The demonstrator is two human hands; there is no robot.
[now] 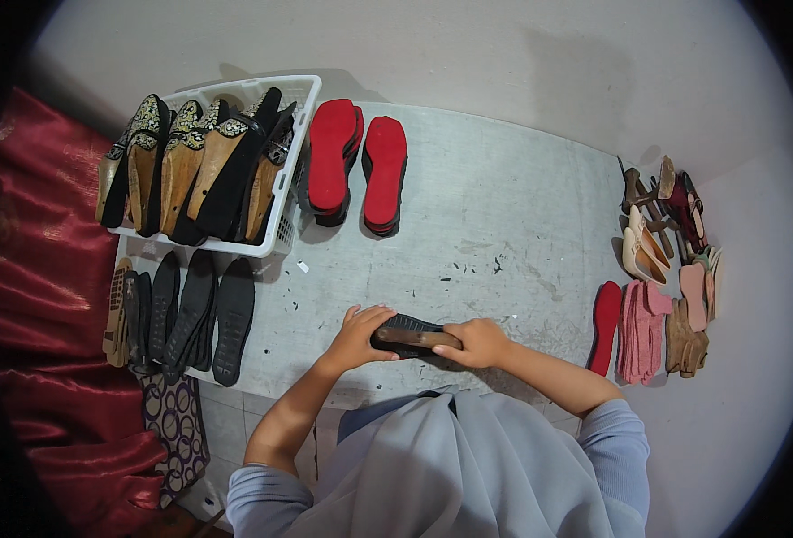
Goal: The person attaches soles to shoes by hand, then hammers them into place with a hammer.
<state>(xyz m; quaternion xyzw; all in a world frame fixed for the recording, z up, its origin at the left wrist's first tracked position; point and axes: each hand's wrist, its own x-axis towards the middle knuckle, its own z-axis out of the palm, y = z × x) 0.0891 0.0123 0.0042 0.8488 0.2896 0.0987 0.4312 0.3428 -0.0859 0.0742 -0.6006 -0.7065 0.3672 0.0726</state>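
Note:
Near the front edge of the table, both my hands hold a black shoe sole (407,322) with a ribbed surface. A long brown wooden piece (407,337) lies along it; whether this is a shoe last or a tool, I cannot tell. My left hand (358,341) is closed round the left end of the sole. My right hand (479,342) is closed at the other end, with its thumb and fingers over the end of the wooden piece. My palms and fingers hide part of what they hold.
At the back left stands a white basket (305,108) of shoes on wooden lasts (179,184). Beside it lie stacks of red insoles (331,152). Several black soles (233,318) line the left edge. Pink pieces (640,336), a red insole (604,327) and cream shoes (640,251) sit at the right.

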